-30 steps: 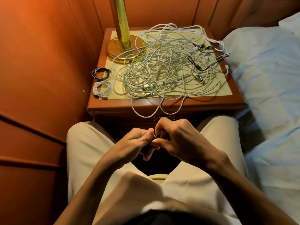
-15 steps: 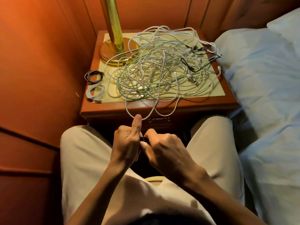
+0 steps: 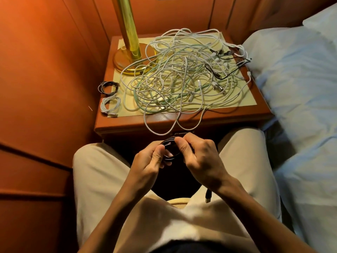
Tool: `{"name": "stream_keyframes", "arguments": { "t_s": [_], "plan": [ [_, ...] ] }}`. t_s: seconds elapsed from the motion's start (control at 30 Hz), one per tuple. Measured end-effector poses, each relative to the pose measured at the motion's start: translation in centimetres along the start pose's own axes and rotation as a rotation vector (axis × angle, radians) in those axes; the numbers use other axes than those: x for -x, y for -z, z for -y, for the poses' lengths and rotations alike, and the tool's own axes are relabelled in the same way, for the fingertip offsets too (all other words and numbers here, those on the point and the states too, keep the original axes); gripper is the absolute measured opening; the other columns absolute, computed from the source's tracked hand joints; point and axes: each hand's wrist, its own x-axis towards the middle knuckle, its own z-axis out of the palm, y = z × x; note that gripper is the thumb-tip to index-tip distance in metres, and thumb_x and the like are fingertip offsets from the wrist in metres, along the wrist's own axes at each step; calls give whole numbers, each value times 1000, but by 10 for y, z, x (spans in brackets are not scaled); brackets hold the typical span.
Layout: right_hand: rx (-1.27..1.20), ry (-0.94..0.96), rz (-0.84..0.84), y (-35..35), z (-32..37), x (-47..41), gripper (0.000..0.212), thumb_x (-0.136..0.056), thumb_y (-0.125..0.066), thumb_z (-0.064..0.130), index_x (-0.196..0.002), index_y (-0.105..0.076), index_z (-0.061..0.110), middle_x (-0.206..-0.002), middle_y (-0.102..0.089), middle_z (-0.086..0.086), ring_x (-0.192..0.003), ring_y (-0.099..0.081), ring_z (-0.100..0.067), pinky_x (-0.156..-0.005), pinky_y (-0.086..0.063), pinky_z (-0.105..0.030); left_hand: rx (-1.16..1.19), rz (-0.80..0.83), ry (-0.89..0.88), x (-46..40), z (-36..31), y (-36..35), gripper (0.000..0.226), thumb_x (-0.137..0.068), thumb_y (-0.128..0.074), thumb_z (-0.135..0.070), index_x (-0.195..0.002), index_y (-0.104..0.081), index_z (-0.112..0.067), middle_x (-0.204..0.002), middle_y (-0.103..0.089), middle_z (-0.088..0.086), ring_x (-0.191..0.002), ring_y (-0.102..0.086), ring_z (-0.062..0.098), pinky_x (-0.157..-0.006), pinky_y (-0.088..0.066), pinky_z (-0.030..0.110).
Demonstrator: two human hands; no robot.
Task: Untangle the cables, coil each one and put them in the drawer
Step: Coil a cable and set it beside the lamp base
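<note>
I have both hands on the black cable (image 3: 168,149), held over my lap just in front of the nightstand (image 3: 127,123); my left hand (image 3: 147,161) pinches the near-left side of the coil between thumb and curled fingers, and my right hand (image 3: 198,157) pinches the far-right side, thumb on top; neither hand is spread; the coil sits between them as a few loose loops, and its plug (image 3: 208,196) hangs free below my right wrist; I judge the cable light, limp and a little springy, so the loops want to fan open if either pinch slackens; the best hold is across all the turns at once, at one spot on the ring, with the tail wound or tucked round them; pulling on the plug would only tighten things; beyond my hands, the tangle (image 3: 182,79) of white and green cables covers most of the nightstand top, with two loops drooping over its front edge, touching the lamp (image 3: 131,59) base; these too look soft and prone to snagging at their plugs; two coiled cables, a dark coil (image 3: 108,87) and a white coil (image 3: 111,105), lie at the left edge; the drawer (image 3: 184,133) front is mostly hidden behind my hands, and I cannot tell whether it is open.
</note>
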Motion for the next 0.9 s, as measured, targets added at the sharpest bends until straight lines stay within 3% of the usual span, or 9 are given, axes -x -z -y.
{"name": "stream_keyframes", "arguments": {
  "t_s": [0.1, 0.23, 0.33, 0.4, 0.5, 0.63, 0.77, 0.9],
  "plan": [
    [-89, -28, 43, 3, -1, -1, 35, -102, -51, 23, -68, -45, 33, -57, -52, 14, -51, -49, -8, -46, -32, -14, 40, 12, 9, 4, -2, 1, 34, -97, -38, -36, -90, -60, -11, -75, -69, 5, -63, -66, 16, -55, -49, 25],
    [-176, -107, 198, 9, -3, -1, 33, -102, -49, 25, -71, -56, 18, -59, -54, 8, -53, -52, -5, -50, -38, -16, -57, -79, -23, 8, -2, -9, 29, -98, -36, -35, -79, -50, -18, -62, -58, -5, -51, -52, 8, -46, -39, 23],
    [-251, -160, 401, 29, -8, -3, 22, -101, -51, 17, -90, -67, 8, -61, -59, 4, -52, -53, -2, -50, -38, -13, -205, -126, -94, 6, 3, -5, 27, -99, -37, -33, -75, -46, -25, -59, -48, -10, -54, -46, 7, -46, -33, 26],
    [-302, -199, 431, 44, -13, -7, 16, -100, -53, 8, -102, -69, 11, -59, -61, 0, -51, -54, -3, -49, -39, -12, -276, -91, -131, 5, 5, 2, 26, -99, -38, -32, -74, -45, -28, -59, -47, -10, -54, -45, 8, -46, -31, 29],
    [-214, -205, 382, 48, -17, -10, 17, -99, -54, 7, -100, -67, 18, -66, -67, -1, -55, -59, -9, -52, -46, -18, -201, -7, -110, 4, 3, 6, 32, -99, -38, -36, -74, -49, -19, -63, -49, -5, -56, -43, 8, -49, -34, 35],
    [-129, -159, 277, 20, -18, 2, 15, -95, -60, 8, -90, -69, 19, -78, -68, 9, -75, -64, -5, -66, -50, -20, -58, 4, -88, -1, -9, -4, 30, -99, -39, -34, -78, -53, -18, -70, -60, -15, -62, -53, 3, -54, -44, 25],
    [-513, -456, 125, 1, -12, 19, 19, -96, -59, 3, -92, -75, 11, -80, -73, -1, -73, -67, -9, -67, -53, -21, -320, -95, -171, -5, -7, -11, 30, -102, -45, -16, -76, -44, -32, -59, -54, -13, -55, -53, 2, -47, -33, 13],
    [-912, -759, -37, -6, -6, 20, 28, -103, -48, 19, -102, -72, 4, -92, -75, -18, -78, -73, -25, -64, -57, -26, -482, -156, -186, -3, 4, -16, 21, -102, -40, -27, -82, -47, -23, -66, -58, -9, -55, -58, 11, -44, -43, 29]
  ]
}}
